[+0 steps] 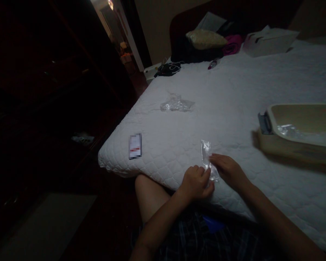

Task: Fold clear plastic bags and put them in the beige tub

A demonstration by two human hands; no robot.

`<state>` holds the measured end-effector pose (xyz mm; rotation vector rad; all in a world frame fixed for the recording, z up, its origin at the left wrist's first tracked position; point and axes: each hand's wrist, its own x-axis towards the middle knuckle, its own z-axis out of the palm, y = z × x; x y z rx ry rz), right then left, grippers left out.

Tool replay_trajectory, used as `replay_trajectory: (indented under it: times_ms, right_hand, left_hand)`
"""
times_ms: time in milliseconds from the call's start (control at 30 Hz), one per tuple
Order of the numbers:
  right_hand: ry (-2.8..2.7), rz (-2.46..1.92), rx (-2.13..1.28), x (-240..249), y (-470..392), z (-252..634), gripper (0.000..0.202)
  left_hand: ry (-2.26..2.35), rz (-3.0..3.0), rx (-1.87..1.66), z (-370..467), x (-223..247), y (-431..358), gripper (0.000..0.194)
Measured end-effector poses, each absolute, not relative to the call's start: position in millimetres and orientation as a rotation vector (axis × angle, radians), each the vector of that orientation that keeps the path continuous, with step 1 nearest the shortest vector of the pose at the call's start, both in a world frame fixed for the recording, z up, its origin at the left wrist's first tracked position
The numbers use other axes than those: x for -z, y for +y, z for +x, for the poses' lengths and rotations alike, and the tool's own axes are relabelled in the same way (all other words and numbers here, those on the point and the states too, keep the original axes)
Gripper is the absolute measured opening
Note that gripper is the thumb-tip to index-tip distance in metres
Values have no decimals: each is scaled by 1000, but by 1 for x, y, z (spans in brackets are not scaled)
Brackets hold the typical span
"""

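Plastic bag lies on the bed, its edge in the pinching grip of the right hand; whether the left hand also grips it, I cannot tell. Probably slick, it could slip if the 2 pull unevenly.

On the bed, a tub sits right of the bag.

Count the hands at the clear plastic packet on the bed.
2: the left hand is by the near end of the clear plastic packet, the right hand at its right side.
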<state>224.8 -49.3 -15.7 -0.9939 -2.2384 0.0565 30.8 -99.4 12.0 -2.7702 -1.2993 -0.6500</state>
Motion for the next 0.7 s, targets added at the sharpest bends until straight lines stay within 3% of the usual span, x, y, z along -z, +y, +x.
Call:
replay_trajectory:
  times_ms: [100,333,700]
  right_hand:
    - [-2157,-1030,-168,16,-48,227,23]
    - [-2102,-1114,-340,22,-45,229,24]
    - [-1880,-1373,-670,8,-45,223,27]
  left_hand:
    - [-1234,-2776,832,16,-1,-83,27]
    - [-1243,-2886,1097,16,13,-44,24]
    - [-1940,-2862,1306,29,12,-33,16]
